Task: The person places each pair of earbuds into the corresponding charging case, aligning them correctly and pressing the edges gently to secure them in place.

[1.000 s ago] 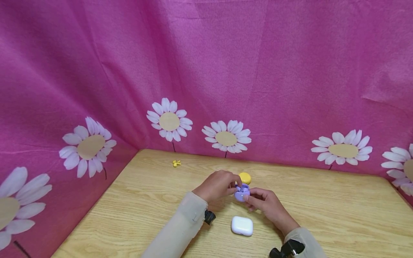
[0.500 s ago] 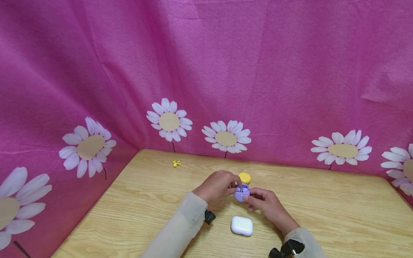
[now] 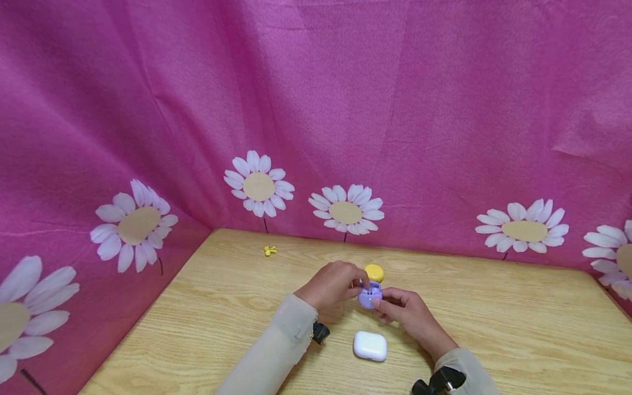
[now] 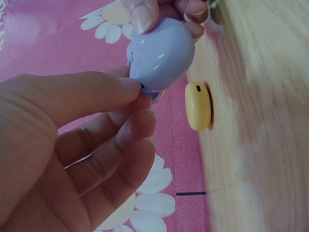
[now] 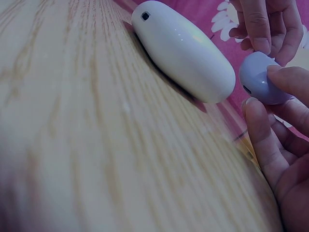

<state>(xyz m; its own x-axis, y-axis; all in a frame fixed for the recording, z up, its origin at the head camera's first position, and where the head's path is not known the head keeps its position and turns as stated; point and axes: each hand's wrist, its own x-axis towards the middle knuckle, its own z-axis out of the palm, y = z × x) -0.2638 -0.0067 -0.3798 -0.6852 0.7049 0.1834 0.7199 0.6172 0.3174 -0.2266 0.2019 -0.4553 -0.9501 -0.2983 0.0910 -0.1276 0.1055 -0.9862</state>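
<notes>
In the head view an opened purple earbud case [image 3: 370,299] is held up over the table, its lid raised and purple earbuds in the wells. My right hand [image 3: 410,317] grips the case from the right, with the thumb on its front. From the left, my left hand [image 3: 336,282] has thumb and index finger pinched at the case's mouth, on a purple earbud mostly hidden by the fingertips. The left wrist view shows the rounded underside of the case [image 4: 164,55] and the left thumb tip right at its rim. The other left fingers are loosely curled.
A white earbud case [image 3: 370,346] lies closed on the wooden table [image 3: 222,307], nearer than the hands. Just behind the purple case sits a round yellow case [image 3: 375,272]. Small yellow earbuds [image 3: 270,250] lie at the back left. A pink flowered cloth [image 3: 424,109] hangs behind.
Both hands stay almost in place at the purple case, with only slight finger movement at its opening. The white case, yellow case and yellow earbuds have not moved.
</notes>
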